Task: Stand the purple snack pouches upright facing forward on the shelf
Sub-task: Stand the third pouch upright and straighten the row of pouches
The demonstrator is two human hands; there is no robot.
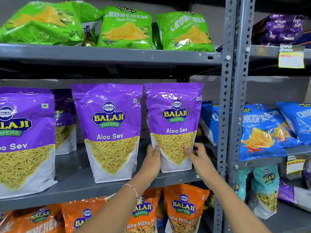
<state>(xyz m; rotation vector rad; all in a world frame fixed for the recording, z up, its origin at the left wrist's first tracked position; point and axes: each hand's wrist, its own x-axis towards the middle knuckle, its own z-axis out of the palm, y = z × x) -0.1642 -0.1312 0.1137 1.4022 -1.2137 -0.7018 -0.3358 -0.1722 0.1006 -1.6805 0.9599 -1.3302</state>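
Note:
Three purple Aloo Sev pouches stand upright and face forward on the grey middle shelf (80, 184): a left pouch (25, 137), a middle pouch (109, 128) and a right pouch (175, 121). A further purple pouch (64, 120) stands behind, between the left and middle ones. My left hand (152, 161) grips the lower left edge of the right pouch, thumb on its front. On the lower right edge sits my right hand (196, 154), thumb on the front and fingers around the side. The right pouch's base rests on the shelf.
Green Crunchem bags (126, 27) fill the shelf above; orange Balaji pouches (183, 211) stand below. A perforated grey steel upright (230, 101) rises just right of the held pouch. Blue chip bags (262, 130) and teal pouches (264, 187) occupy the neighbouring rack.

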